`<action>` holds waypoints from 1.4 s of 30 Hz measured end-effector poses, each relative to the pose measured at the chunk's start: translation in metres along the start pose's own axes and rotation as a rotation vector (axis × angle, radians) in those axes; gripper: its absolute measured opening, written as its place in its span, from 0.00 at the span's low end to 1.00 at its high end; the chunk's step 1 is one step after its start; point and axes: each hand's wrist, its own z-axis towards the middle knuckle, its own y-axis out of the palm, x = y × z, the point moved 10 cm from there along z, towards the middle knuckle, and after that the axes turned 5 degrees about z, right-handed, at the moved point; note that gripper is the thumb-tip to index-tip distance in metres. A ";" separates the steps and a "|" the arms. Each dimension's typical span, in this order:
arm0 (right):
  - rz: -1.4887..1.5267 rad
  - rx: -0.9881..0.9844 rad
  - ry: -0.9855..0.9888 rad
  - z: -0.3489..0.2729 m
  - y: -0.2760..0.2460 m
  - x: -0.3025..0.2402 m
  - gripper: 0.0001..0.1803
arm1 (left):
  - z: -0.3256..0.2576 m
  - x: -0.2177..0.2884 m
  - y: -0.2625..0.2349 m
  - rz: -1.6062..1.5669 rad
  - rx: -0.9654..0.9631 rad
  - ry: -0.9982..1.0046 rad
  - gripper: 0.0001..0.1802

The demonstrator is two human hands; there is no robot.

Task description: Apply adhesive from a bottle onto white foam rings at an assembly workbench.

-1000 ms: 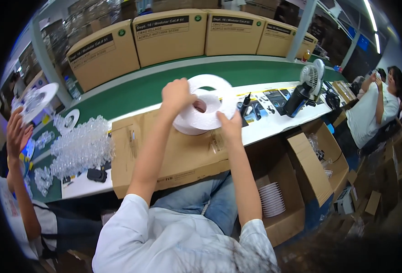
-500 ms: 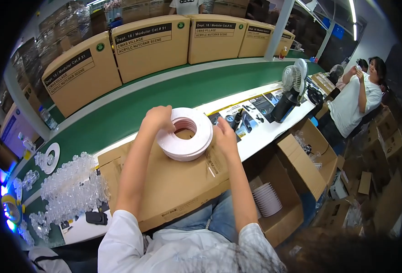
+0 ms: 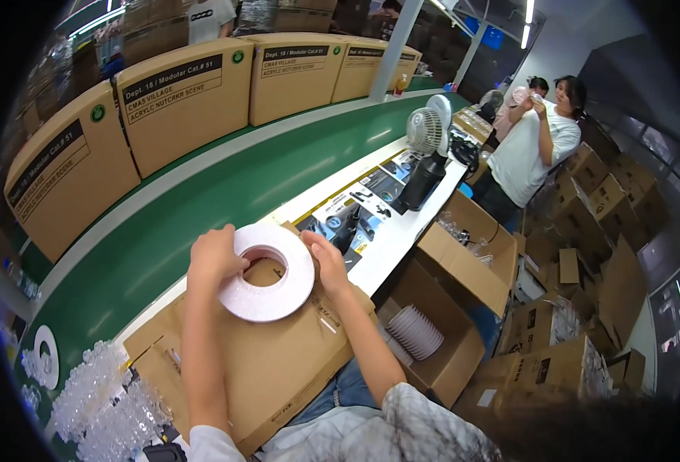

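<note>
My left hand grips one round white ring stack over one carton's far edge; my right hand is open alongside.

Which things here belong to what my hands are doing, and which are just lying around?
In use: white ring stack, left hand on it, right hand beside it; flat carton beneath; perhaps white discs in open carton.

Apparently lying about: clear plastic pieces, fan, bottle.
</note>
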 end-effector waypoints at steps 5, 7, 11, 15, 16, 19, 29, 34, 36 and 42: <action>-0.096 -0.062 -0.012 -0.012 0.015 0.004 0.29 | 0.008 -0.007 0.006 0.083 0.044 -0.005 0.24; -0.123 -0.063 -0.022 -0.013 0.015 0.003 0.29 | 0.007 -0.006 0.002 0.092 0.050 -0.008 0.23; -0.103 -0.112 -0.069 -0.017 0.019 0.002 0.30 | 0.001 0.002 -0.009 0.041 0.076 0.034 0.19; -0.047 -0.137 -0.080 -0.015 0.024 -0.003 0.31 | 0.003 0.006 -0.007 0.082 0.097 0.044 0.18; -0.086 -0.135 -0.087 -0.016 0.025 -0.007 0.31 | 0.004 0.006 -0.006 0.092 0.096 0.032 0.18; -0.065 -0.159 -0.070 -0.017 0.025 -0.009 0.31 | 0.008 0.001 0.000 0.094 0.099 0.010 0.19; -0.007 -0.113 -0.006 -0.009 0.021 0.003 0.29 | 0.001 -0.019 -0.014 -0.260 -0.134 -0.061 0.47; -0.105 -0.098 -0.005 -0.009 0.025 0.002 0.29 | 0.011 -0.028 0.020 -0.348 -0.249 0.111 0.41; -0.188 -0.086 -0.010 -0.012 0.025 -0.011 0.28 | 0.011 -0.025 0.021 -0.382 -0.270 0.099 0.38; -0.274 -0.071 0.060 -0.021 0.015 -0.011 0.25 | -0.007 -0.014 0.004 -0.396 -0.326 0.027 0.35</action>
